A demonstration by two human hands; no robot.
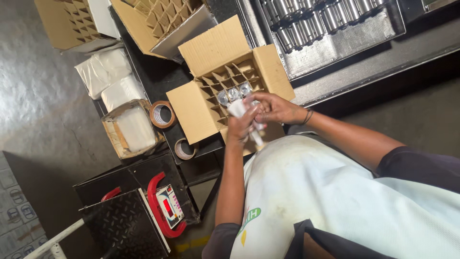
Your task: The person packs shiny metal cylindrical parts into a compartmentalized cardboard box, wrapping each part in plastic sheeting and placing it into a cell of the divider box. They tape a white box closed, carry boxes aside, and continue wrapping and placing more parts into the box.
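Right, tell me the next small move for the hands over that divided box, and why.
Probably lower the wrapped piece, held by the left hand and the right hand, into an empty cell of the divided carton. It looks wrapped in white, three wrapped pieces already fill adjacent cells, and open cells lie just beside them.

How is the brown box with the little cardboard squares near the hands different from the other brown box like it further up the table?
The open brown cardboard box near the hands sits flat, while the far brown divider box is tipped on its side. The near box has shiny wrapped pieces in a few cells; the far box's visible cells look empty. Both hands, left hand and right hand, work over the near box. Both have cardboard grid dividers.
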